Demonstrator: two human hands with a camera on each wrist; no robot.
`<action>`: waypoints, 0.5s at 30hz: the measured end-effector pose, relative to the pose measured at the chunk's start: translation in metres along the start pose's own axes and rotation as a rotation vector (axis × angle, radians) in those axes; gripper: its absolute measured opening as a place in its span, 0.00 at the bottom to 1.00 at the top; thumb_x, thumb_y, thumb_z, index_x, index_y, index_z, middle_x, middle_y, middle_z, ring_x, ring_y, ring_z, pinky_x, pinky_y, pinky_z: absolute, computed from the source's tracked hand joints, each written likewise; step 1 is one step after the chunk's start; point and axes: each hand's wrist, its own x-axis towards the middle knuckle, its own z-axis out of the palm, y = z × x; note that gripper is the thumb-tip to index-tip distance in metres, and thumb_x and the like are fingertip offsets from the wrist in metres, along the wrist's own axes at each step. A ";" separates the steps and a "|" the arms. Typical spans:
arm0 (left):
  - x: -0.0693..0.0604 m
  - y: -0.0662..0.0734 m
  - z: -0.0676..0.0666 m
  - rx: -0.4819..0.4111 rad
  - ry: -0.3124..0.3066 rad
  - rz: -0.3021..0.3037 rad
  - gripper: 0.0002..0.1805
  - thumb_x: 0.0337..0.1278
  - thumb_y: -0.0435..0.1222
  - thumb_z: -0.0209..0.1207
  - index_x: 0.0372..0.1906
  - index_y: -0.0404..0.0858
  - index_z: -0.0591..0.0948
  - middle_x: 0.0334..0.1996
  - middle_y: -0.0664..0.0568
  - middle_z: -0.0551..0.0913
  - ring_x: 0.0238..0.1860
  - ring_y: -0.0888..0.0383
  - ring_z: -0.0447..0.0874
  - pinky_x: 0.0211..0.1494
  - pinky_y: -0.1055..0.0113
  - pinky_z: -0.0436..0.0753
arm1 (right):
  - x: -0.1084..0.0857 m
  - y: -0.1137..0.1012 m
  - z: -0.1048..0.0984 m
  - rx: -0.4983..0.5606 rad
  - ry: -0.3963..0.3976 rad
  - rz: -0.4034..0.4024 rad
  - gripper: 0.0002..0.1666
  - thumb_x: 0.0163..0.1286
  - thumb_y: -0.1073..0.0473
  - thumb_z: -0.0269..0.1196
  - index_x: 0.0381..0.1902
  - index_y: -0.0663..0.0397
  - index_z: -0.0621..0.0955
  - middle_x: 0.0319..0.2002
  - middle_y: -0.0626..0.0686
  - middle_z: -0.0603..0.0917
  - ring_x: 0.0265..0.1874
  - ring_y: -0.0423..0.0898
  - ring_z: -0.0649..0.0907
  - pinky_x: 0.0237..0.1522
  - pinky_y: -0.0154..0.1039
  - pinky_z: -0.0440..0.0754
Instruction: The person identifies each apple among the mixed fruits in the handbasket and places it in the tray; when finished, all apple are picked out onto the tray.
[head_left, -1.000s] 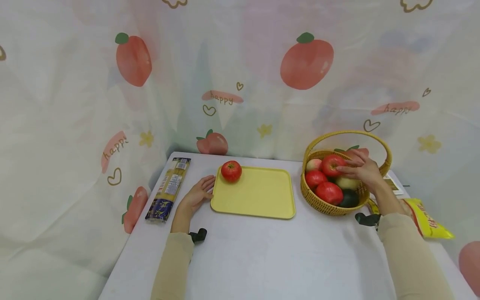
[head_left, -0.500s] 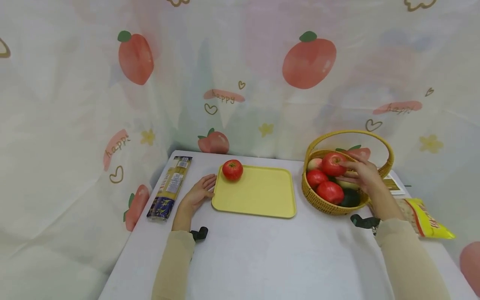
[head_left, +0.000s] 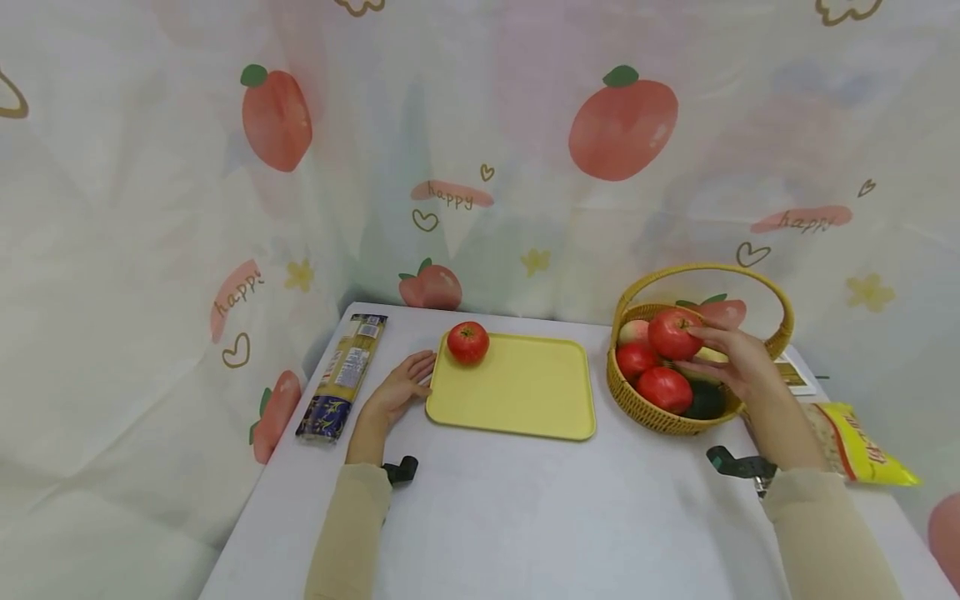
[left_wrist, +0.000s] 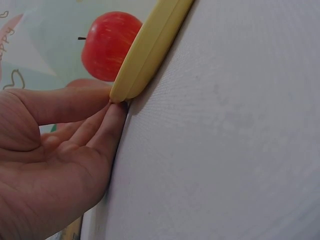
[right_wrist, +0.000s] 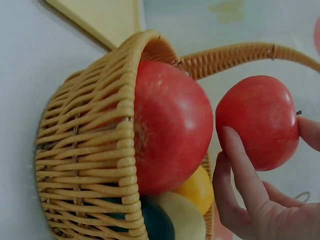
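My right hand (head_left: 738, 362) pinches a red apple (head_left: 673, 333) between thumb and fingers at the top of the wicker basket (head_left: 637, 408). In the right wrist view this apple (right_wrist: 260, 122) is apart from the large red fruit (right_wrist: 172, 130) in the basket. Below it, several fruits fill the basket, among them a red one (head_left: 663, 390) and a dark green one (head_left: 703, 402). My left hand (head_left: 396, 392) lies beside the yellow tray (head_left: 517, 392), its fingers fairly straight and its thumb touching the left edge. Another red apple (head_left: 468, 342) sits in the tray's far left corner.
A long pack of noodles (head_left: 343, 375) lies left of my left hand. Right of the basket is a yellow snack-like bag (head_left: 862, 446), partly behind my right forearm, and a flat white item (head_left: 797, 372). The basket's tall handle (head_left: 705, 268) arches behind the held apple.
My right hand has lifted the red apple slightly off the fruit in the basket and drawn it a little to the right. My left hand has stayed at the tray's edge.
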 end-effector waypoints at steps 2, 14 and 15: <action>0.000 0.000 0.000 0.001 -0.008 0.008 0.47 0.54 0.08 0.49 0.81 0.34 0.56 0.81 0.41 0.58 0.82 0.47 0.53 0.82 0.52 0.58 | -0.005 -0.001 0.003 0.015 -0.022 -0.015 0.40 0.74 0.56 0.67 0.78 0.45 0.63 0.57 0.41 0.69 0.55 0.44 0.73 0.56 0.54 0.85; 0.001 -0.003 -0.002 0.000 -0.018 0.037 0.47 0.53 0.08 0.48 0.81 0.32 0.56 0.81 0.39 0.58 0.82 0.46 0.53 0.82 0.52 0.59 | -0.029 0.000 0.030 -0.011 -0.110 -0.035 0.52 0.77 0.56 0.63 0.86 0.45 0.46 0.82 0.51 0.44 0.46 0.42 0.83 0.53 0.49 0.88; 0.001 -0.003 -0.003 -0.001 -0.019 0.037 0.48 0.53 0.07 0.48 0.81 0.32 0.56 0.81 0.39 0.58 0.82 0.46 0.53 0.82 0.52 0.59 | -0.031 0.000 0.033 -0.007 -0.126 -0.051 0.50 0.78 0.57 0.62 0.86 0.45 0.48 0.81 0.51 0.46 0.46 0.41 0.84 0.52 0.48 0.88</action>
